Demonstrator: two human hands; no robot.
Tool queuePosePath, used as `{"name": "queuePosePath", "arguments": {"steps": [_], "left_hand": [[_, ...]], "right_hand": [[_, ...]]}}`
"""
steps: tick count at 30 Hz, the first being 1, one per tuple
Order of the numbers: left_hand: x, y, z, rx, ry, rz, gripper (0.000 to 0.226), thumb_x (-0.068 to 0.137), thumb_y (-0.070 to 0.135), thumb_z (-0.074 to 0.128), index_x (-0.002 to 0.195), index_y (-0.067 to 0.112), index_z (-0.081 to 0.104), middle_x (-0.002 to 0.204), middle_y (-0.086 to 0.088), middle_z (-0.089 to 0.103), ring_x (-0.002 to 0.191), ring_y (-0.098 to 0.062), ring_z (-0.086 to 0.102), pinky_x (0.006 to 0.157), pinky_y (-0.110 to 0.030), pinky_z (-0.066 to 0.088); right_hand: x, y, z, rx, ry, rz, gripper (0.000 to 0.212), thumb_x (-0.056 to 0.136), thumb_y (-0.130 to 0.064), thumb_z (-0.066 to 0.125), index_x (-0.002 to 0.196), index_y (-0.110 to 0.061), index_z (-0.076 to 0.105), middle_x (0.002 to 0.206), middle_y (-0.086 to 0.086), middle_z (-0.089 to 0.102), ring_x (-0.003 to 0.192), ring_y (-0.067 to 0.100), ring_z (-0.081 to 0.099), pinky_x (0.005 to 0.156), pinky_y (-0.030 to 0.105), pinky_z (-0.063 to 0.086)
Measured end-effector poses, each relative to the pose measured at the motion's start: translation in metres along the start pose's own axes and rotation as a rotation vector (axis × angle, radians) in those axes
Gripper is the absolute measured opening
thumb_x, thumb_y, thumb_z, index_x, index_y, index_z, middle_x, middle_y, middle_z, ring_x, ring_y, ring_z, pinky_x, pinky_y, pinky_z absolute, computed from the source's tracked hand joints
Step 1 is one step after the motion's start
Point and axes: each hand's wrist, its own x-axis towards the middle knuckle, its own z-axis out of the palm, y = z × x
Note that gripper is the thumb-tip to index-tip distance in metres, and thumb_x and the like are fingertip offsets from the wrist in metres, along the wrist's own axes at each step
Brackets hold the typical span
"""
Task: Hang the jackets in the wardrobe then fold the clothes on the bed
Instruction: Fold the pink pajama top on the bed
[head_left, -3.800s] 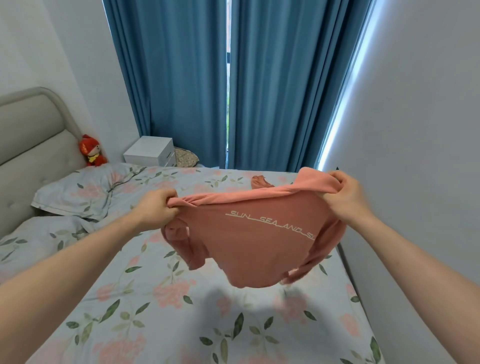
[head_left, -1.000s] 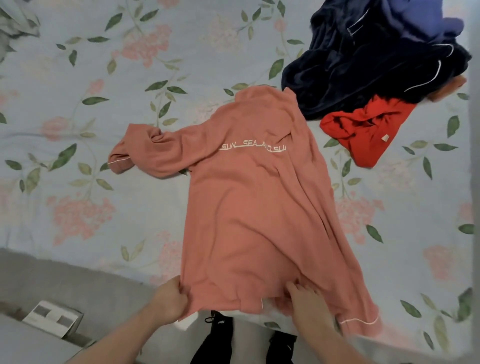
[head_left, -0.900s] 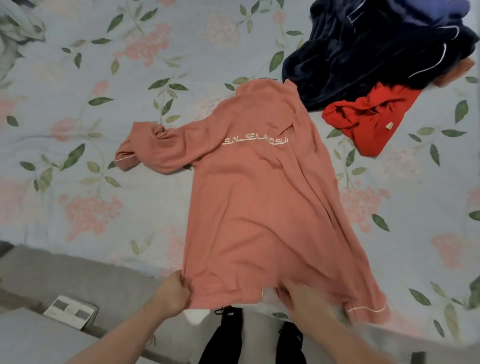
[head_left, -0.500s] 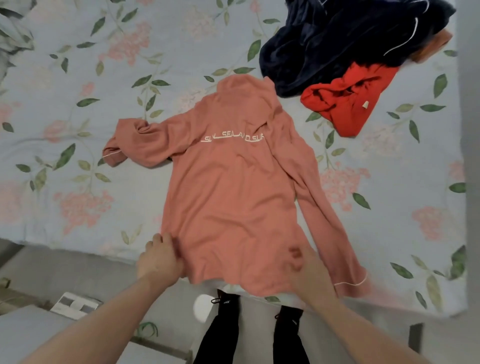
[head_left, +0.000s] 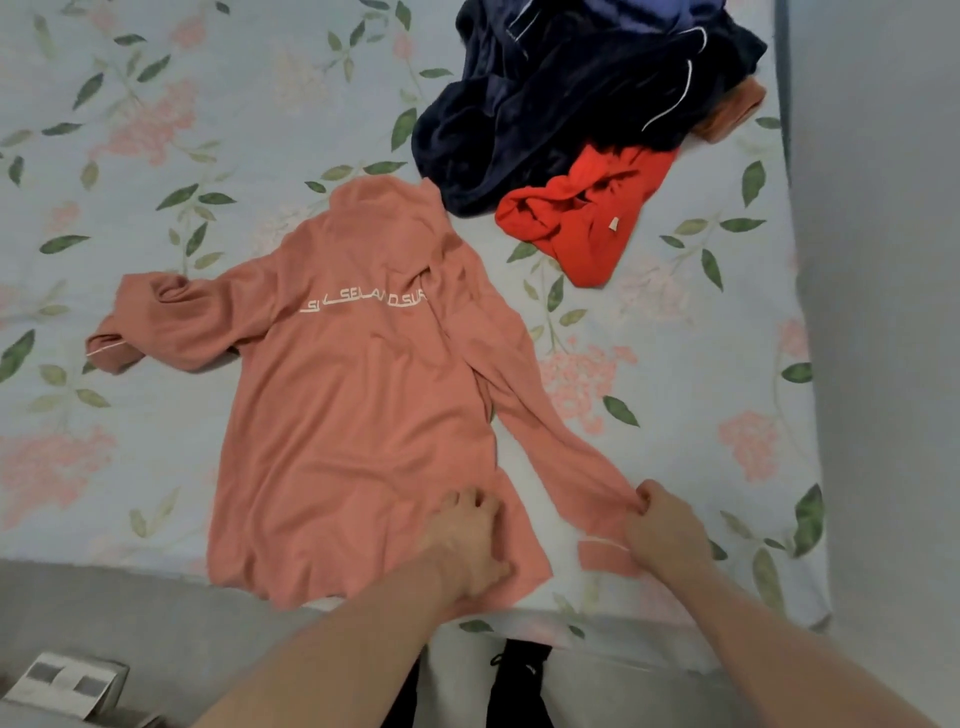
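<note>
1. Pink shirt (head_left: 358, 415) spread back-up near the bed's (head_left: 260, 104) front edge, hem at the edge; not yet folded.
2. Left hand (head_left: 467, 545) pressed on the hem, fingers relaxed; right hand (head_left: 667, 530) pinching the right sleeve (head_left: 550, 431) near the cuff; probably the first fold starting.
3. Beyond, unfolded: red garment (head_left: 582, 218) and dark navy clothes (head_left: 571, 98) heaped.
4. Wardrobe out of view; jackets' hanging impossible to judge; most folding left.
</note>
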Motion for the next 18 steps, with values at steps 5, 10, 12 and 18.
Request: {"name": "queuePosePath", "arguments": {"steps": [5,10,12,18], "left_hand": [[0.002,0.022,0.024,0.101,-0.093,-0.036,0.079,0.081,0.038,0.077,0.145,0.022,0.035,0.141,-0.005,0.05,0.124,-0.028,0.051,0.098,-0.039,0.046],[0.005,0.029,0.031,0.022,-0.038,0.008,0.044,0.085,0.006,0.056,0.127,0.022,0.054,0.125,-0.004,0.062,0.115,-0.027,0.058,0.09,-0.035,0.045],[0.0,0.027,0.034,-0.031,-0.036,0.121,0.035,0.08,0.007,0.056,0.111,0.024,0.058,0.116,-0.001,0.062,0.11,-0.024,0.056,0.086,-0.033,0.044],[-0.019,0.015,0.035,-0.18,-0.103,0.203,0.023,0.075,0.02,0.049,0.094,0.032,0.049,0.102,0.003,0.058,0.099,-0.021,0.056,0.083,-0.037,0.051]], "right_hand": [[0.043,0.01,-0.09,0.113,0.375,-0.047,0.016,0.095,-0.017,0.046,0.083,-0.012,0.056,0.082,0.011,0.062,0.073,0.031,0.056,0.067,0.038,0.041],[0.088,0.016,-0.167,0.072,0.49,-0.049,0.033,0.09,-0.03,0.038,0.095,-0.01,0.064,0.097,0.023,0.063,0.085,0.04,0.06,0.077,0.044,0.049],[0.095,0.017,-0.18,0.062,0.542,-0.026,0.034,0.091,-0.028,0.043,0.105,-0.008,0.067,0.107,0.026,0.06,0.096,0.046,0.061,0.084,0.05,0.051],[0.087,0.023,-0.148,0.091,0.526,0.038,0.056,0.09,-0.022,0.062,0.137,0.004,0.046,0.142,0.03,0.039,0.119,0.053,0.05,0.103,0.058,0.042]]}}
